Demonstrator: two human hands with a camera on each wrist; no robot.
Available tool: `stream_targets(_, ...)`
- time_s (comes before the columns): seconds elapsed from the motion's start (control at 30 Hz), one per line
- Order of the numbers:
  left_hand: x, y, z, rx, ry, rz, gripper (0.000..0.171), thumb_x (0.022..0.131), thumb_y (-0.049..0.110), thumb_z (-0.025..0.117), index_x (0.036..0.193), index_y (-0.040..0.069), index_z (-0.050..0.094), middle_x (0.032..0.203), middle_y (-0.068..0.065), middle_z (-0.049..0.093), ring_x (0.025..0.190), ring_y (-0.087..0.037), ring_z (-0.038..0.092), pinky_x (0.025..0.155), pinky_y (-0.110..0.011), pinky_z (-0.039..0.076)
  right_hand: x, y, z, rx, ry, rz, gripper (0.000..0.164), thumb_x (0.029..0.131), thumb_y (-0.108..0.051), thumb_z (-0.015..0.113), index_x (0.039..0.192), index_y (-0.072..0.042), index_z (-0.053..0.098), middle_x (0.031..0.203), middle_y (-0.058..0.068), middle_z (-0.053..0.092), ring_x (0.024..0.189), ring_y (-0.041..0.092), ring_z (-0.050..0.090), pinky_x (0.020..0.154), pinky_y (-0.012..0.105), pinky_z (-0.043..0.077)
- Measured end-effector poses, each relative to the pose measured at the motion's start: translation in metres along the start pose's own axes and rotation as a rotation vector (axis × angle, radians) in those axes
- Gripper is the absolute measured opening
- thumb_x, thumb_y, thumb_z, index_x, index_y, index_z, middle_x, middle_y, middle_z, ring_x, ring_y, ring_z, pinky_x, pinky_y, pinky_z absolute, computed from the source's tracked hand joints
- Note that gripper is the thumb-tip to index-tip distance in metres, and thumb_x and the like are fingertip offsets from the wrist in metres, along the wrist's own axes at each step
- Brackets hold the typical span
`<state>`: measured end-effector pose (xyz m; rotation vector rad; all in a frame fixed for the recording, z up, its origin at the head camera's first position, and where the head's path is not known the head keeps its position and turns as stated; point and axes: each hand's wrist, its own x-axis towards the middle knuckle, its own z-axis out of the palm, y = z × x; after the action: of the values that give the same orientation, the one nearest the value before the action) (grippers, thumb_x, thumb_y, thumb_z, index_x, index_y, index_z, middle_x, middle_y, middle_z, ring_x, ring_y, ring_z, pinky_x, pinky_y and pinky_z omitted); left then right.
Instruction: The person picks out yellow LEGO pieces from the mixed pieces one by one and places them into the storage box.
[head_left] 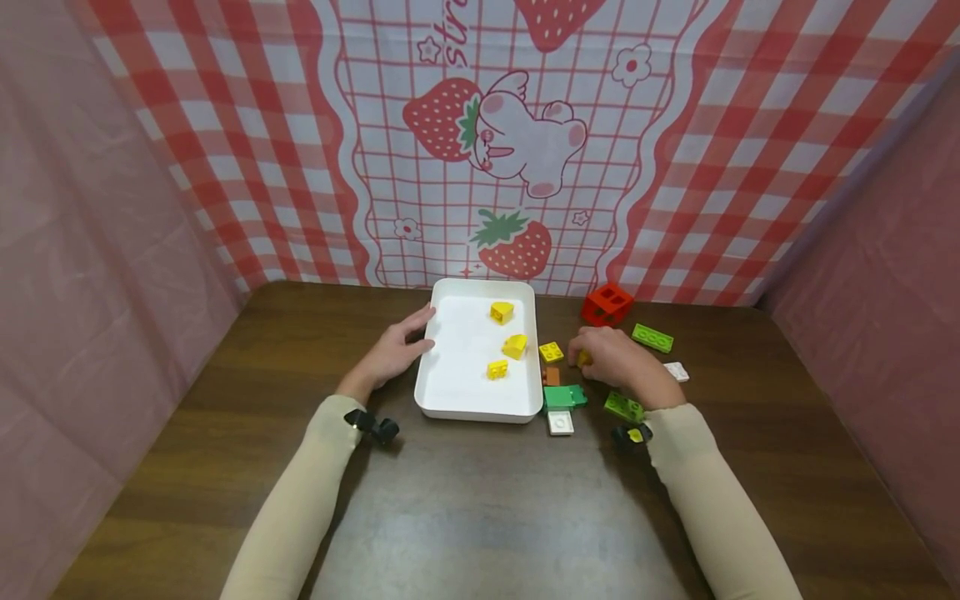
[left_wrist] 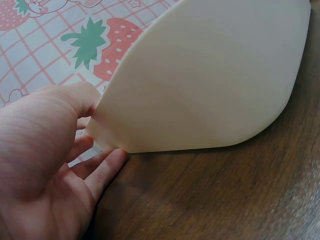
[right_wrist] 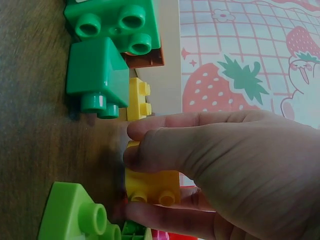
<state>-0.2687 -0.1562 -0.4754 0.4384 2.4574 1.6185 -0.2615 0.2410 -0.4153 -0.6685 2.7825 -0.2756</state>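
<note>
My left hand rests against the left side of a white tray, its fingertips touching the wall. In the left wrist view the fingers meet the tray's outer wall near a corner. Right of the tray, my right hand pinches a yellow toy brick between thumb and fingers, low over the table. Inside the tray lie a yellow rounded block, a yellow sloped block and a small yellow brick.
Beside the tray's right wall sit a flat yellow brick, a brown brick, green bricks and a white square piece. Around my right hand are a red frame block, lime bricks and another white piece.
</note>
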Motion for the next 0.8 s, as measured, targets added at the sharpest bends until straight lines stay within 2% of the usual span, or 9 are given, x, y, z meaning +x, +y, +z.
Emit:
stream_targets(0.2, 0.0004, 0.0002, 0.0005, -0.009, 0.000, -0.008, 0.068, 0.114, 0.008, 0.060, 0.176, 0.004, 0.034, 0.190, -0.014, 0.021, 0.178, -0.040, 0.018, 0.145, -0.061, 0.019, -0.0014, -0.0016, -0.0021, -0.005, 0.006, -0.014, 0.015, 0.098, -0.002, 0.081, 0.108, -0.012, 0.084, 0.118, 0.012, 0.075, 0.094, 0.025, 0.066, 0.096, 0.049, 0.068)
stream_targets(0.47, 0.0006, -0.0018, -0.0003, -0.002, 0.006, -0.010, 0.067, 0.114, 0.008, 0.061, 0.175, 0.004, 0.034, 0.190, -0.014, 0.021, 0.178, -0.039, 0.018, 0.145, -0.060, 0.019, -0.0046, -0.0024, -0.0057, 0.016, 0.021, -0.004, 0.018, 0.098, -0.001, 0.079, 0.111, -0.012, 0.085, 0.125, 0.014, 0.076, 0.100, 0.028, 0.067, 0.100, 0.052, 0.068)
stream_targets(0.67, 0.0005, -0.0015, -0.0005, -0.002, 0.005, -0.009, 0.067, 0.114, 0.008, 0.060, 0.175, 0.004, 0.034, 0.190, -0.013, 0.021, 0.178, -0.039, 0.018, 0.145, -0.060, 0.019, -0.0055, -0.0017, -0.0091, 0.006, 0.046, -0.017, 0.017, 0.098, -0.002, 0.081, 0.111, -0.013, 0.084, 0.119, 0.013, 0.075, 0.098, 0.027, 0.067, 0.098, 0.050, 0.069)
stream_targets(0.8, 0.0000, -0.0001, 0.0001, 0.000, 0.004, -0.005, 0.067, 0.113, 0.008, 0.061, 0.175, 0.003, 0.035, 0.190, -0.014, 0.022, 0.178, -0.040, 0.020, 0.144, -0.061, 0.021, -0.0064, 0.0001, -0.0098, 0.015, 0.050, -0.014, 0.019, 0.098, -0.003, 0.082, 0.114, -0.012, 0.084, 0.121, 0.013, 0.075, 0.101, 0.028, 0.069, 0.099, 0.051, 0.069)
